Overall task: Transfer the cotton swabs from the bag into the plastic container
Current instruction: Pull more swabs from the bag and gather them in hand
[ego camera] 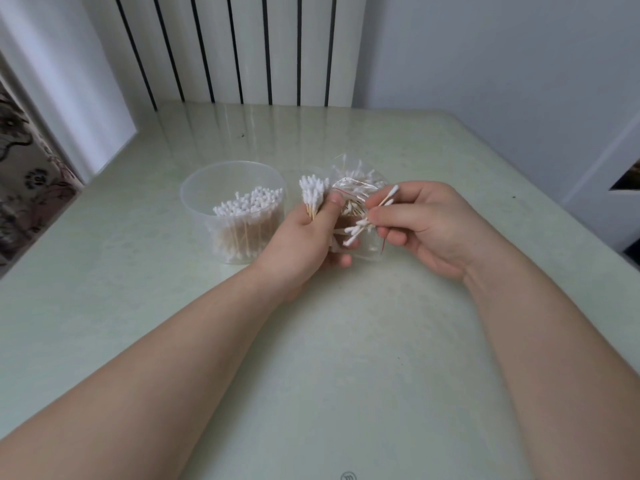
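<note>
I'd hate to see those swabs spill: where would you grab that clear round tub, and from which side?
Probably round the side wall of the plastic container, from its left. It stands upright and open-topped, with cotton swabs standing inside, so the top is no place to grip. The left hand and bag crowd its right.

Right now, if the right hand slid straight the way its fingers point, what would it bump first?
Probably the clear bag, which the left hand holds just ahead of the right hand. The cotton swabs it pinches would touch it first. Depth is hard to judge from one view.
</note>
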